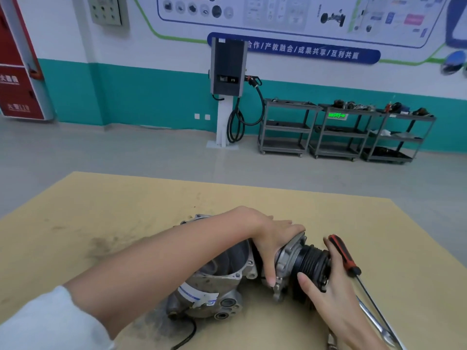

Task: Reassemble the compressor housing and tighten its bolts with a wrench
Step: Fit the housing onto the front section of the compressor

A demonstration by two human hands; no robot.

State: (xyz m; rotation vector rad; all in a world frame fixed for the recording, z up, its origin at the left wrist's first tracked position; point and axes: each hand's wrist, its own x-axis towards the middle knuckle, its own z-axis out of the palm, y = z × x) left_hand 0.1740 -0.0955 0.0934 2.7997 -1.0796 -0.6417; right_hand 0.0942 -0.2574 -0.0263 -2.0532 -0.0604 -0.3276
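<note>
Your left hand [271, 245] curled over the end cover [286, 258], your right hand [326, 286] gripping its black pulley [309, 261], open compressor housing [222, 279] just beside on the desk [101, 210], its white label [199, 295] unreadable, wrench [376, 322] near your right wrist.

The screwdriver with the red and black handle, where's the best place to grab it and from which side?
Probably the thick handle of the screwdriver, from above on the far right, clear of the right hand. The thin shaft runs toward you, over the wrench.
</note>
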